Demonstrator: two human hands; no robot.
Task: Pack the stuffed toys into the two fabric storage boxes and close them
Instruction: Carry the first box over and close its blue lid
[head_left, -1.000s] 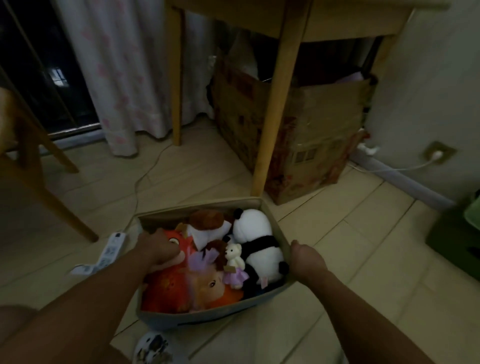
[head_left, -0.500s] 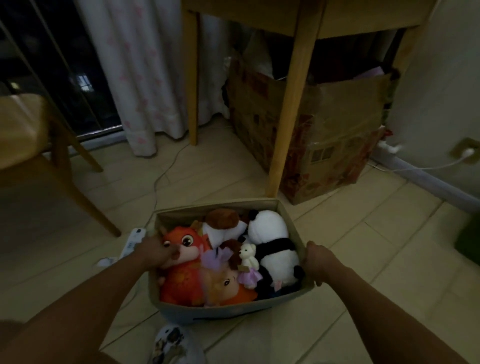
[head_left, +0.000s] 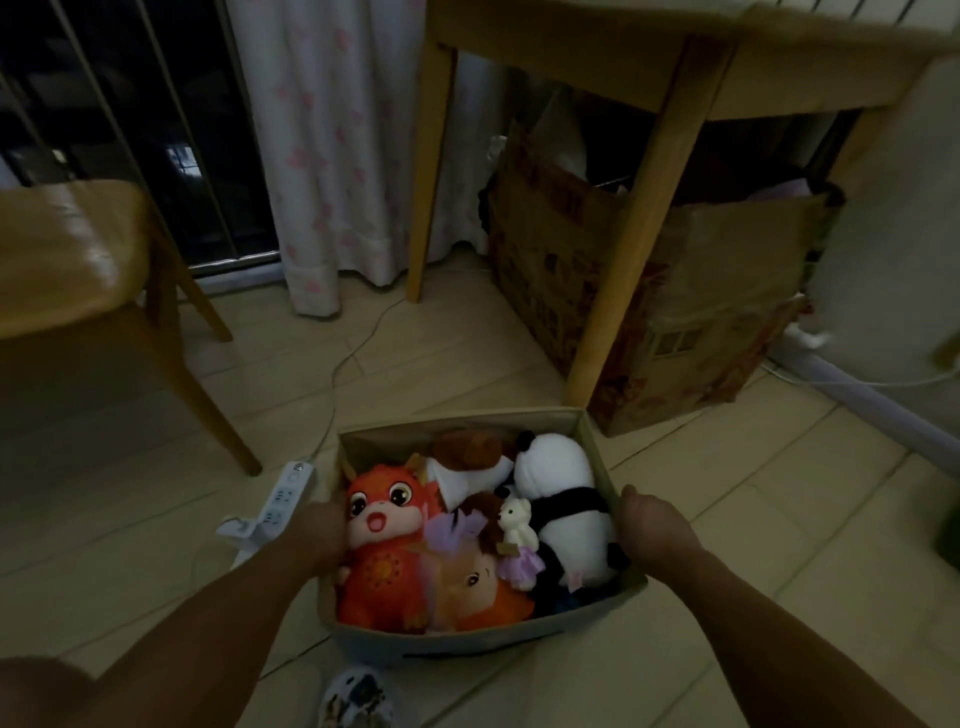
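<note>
I note a wooden table (head_left: 675, 67) standing over a cardboard carton (head_left: 675, 291), with a wooden chair (head_left: 67, 260) well apart on the other side and a patterned curtain (head_left: 332, 156) behind. On the tiled floor in front of the table leg sits the open fabric storage box (head_left: 467, 636), full of stuffed toys. Inside I record a panda (head_left: 566, 499) against one side wall, an orange fox toy (head_left: 384, 545) against the opposite wall, a doll with an orange body (head_left: 478, 587) between them, and a small white bear (head_left: 514, 519) on top. The left hand (head_left: 324, 530) grips one side wall; the right hand (head_left: 652, 525) grips the other. A white power strip (head_left: 285, 493) lies just beside the box.
</note>
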